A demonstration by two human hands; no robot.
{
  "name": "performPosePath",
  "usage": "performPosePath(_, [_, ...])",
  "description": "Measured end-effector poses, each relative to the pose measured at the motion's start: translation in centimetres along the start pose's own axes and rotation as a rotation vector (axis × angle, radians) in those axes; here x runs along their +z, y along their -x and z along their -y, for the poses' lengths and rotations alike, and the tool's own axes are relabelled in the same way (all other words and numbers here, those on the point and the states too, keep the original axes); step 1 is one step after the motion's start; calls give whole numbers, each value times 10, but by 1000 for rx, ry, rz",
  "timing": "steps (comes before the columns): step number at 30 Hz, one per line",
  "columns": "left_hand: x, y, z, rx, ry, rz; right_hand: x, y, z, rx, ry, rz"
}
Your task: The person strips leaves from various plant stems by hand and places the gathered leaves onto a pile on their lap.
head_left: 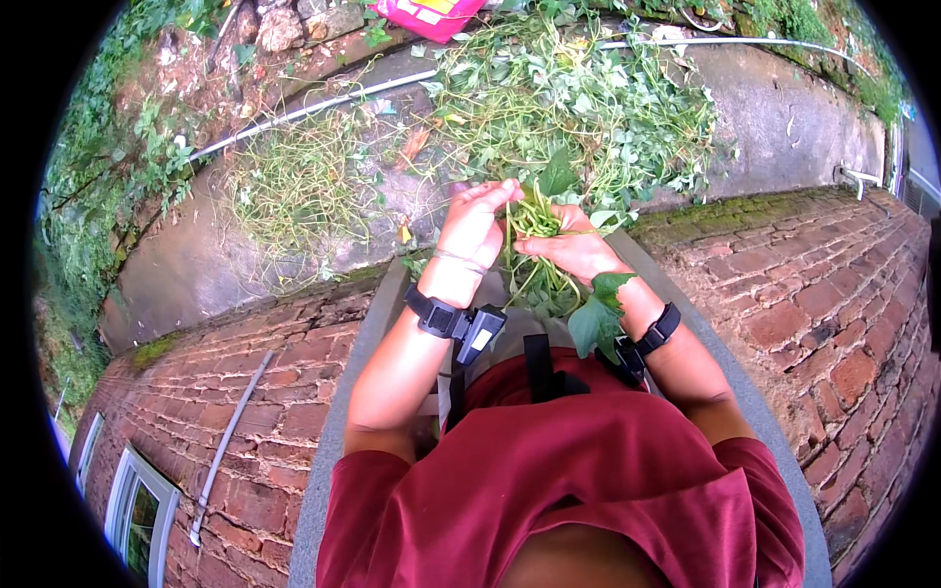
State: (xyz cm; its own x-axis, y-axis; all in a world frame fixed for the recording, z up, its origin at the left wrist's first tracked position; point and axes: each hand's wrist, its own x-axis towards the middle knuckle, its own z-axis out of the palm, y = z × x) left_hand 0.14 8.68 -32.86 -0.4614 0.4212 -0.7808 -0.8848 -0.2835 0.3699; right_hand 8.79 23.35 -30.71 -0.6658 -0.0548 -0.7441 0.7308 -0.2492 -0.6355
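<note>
A bunch of green leafy stems (pixel 535 218) is gripped in my right hand (pixel 580 253), its cut-looking ends bundled toward the left. Just left of it, my left hand (pixel 472 227) is closed in a pinch at the bunch's edge, on what looks like a green stem. One broad leaf (pixel 557 174) stands up behind the bunch. Another large leaf (pixel 595 318) hangs over my right wrist. More stems and leaves (pixel 545 284) lie below my hands, near my lap. Each wrist wears a black strap.
Beyond my hands, a big heap of leafy vines (pixel 588 108) covers the concrete ground (pixel 774 118). A smaller pile of bare stems (pixel 299 186) lies to its left. A pink bag (pixel 431 15) sits at the far edge, past a pale pipe (pixel 323 106). Brick walls (pixel 774 284) flank me.
</note>
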Motion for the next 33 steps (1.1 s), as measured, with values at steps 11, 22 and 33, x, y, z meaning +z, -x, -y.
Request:
performPosePath(11, [-38,9,12,14,-58,-51,3,-7,4,141,-290,196])
performPosePath(22, [-18,13,13,-75,172,42,1,-13,-6,152,-166,-53])
performPosePath(33, [-14,10,18,16,282,54,-1,-36,25,-178,813,-246])
